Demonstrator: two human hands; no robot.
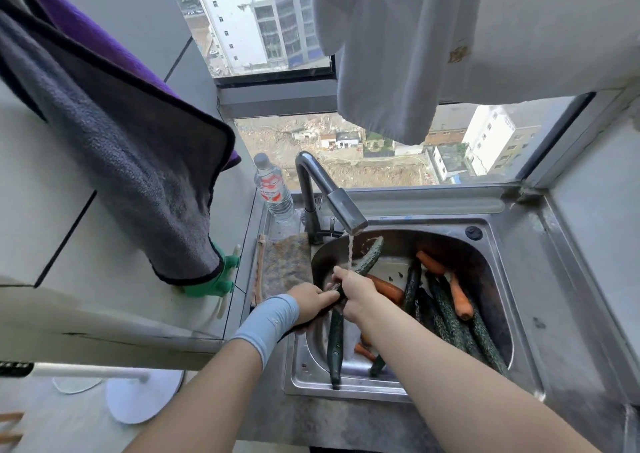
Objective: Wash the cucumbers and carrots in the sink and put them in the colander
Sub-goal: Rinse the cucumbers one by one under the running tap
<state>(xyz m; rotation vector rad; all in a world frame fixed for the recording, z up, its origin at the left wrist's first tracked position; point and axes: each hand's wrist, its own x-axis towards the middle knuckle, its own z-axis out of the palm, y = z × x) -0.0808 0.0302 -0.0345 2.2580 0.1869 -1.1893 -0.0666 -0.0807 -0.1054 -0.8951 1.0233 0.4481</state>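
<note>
Cucumber (367, 255) is in both hands under the running water (350, 251) from the faucet (346, 210), over the sink's near-left part. Right hand (356, 293) is wrapped round the shaft and the left hand (308, 302) closes on it from the left, so both grips are tight on it and touch each other. Long axis: one end rises up and away to the right of the grip, toward the spout. A dark length hangs out below the grip toward the near sink (502, 279) rim. It reads as one long curved cucumber, but I can't rule out a second one lying under the hands. The stream lands just above the grip, so my call is that the lower half needs a slide or a flip to get rinsed. Right of the grip, in the bowl: other cucumbers (450, 317) lie roughly parallel with carrots (460, 296) on top, and one carrot is just beyond the right knuckles. The right hand is nearer that pile. I can't identify the colander, so the drop-off direction is unknown. Left of the grip is a cloth (285, 262) on the ledge, with a bottle (273, 189) beyond it.
</note>
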